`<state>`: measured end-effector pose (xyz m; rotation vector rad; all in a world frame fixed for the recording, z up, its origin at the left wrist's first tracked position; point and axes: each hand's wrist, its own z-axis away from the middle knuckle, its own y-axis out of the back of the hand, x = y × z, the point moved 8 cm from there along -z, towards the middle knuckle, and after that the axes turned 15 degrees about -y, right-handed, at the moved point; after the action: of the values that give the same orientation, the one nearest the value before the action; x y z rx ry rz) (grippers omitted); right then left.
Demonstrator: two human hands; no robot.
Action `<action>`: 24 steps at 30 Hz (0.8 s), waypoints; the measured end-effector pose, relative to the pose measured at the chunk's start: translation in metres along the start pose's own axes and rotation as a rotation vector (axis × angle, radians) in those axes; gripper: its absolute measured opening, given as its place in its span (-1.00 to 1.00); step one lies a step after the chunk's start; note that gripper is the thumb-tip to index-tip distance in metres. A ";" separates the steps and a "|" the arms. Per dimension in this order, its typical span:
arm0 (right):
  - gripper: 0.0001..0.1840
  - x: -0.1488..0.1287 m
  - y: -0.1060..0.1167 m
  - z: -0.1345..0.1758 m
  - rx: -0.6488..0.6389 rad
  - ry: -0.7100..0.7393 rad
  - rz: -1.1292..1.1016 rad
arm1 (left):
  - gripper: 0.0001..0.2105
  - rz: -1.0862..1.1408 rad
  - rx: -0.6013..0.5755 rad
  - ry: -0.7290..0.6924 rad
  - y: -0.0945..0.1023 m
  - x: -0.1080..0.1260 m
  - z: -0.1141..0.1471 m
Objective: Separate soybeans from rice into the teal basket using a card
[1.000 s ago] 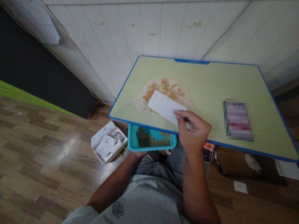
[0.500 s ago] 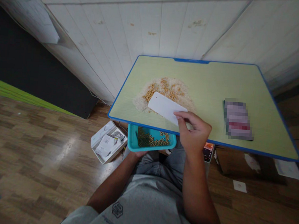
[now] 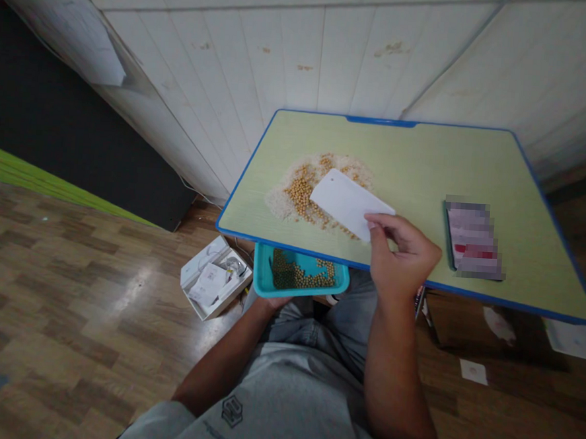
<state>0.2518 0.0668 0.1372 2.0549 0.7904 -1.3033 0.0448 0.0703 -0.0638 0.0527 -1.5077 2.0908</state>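
A pile of white rice mixed with yellow beans [image 3: 302, 187] lies on the pale green table [image 3: 425, 161]. My right hand [image 3: 403, 253] pinches a white plastic card [image 3: 348, 203] by its near end, and the card lies over the right side of the pile. Under the table's near edge hangs a teal tray [image 3: 299, 276] holding yellow and dark green beans. My left hand [image 3: 273, 302] holds that tray from below, and only a little of the hand shows beneath it.
A phone [image 3: 473, 238] lies on the table's right side. On the wooden floor to the left stands an open white box [image 3: 214, 277] with packets. A white panelled wall runs behind the table. A cardboard box and papers sit under the table's right end.
My right hand and the card have shifted to the right and a little away from me, uncovering more yellow beans at the pile's left. The tray has stayed under the table edge.
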 end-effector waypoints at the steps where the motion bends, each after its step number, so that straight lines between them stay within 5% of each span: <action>1: -0.82 0.001 0.004 -0.004 0.039 -0.005 -0.002 | -0.27 0.004 0.017 0.008 0.007 -0.001 -0.001; 7: -0.88 0.003 0.017 -0.022 0.144 -0.023 0.012 | -0.23 -0.016 0.031 -0.036 0.016 0.003 -0.002; 15: -0.77 -0.003 -0.006 -0.012 0.008 0.029 -0.010 | -0.31 -0.016 -0.137 -0.055 -0.008 0.002 -0.002; 24: -0.79 -0.004 -0.008 -0.010 0.002 0.037 0.022 | -0.29 -0.092 -0.173 -0.059 -0.007 0.003 0.001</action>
<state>0.2505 0.0788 0.1433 2.0889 0.7811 -1.2580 0.0454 0.0716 -0.0566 0.1175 -1.6840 1.8951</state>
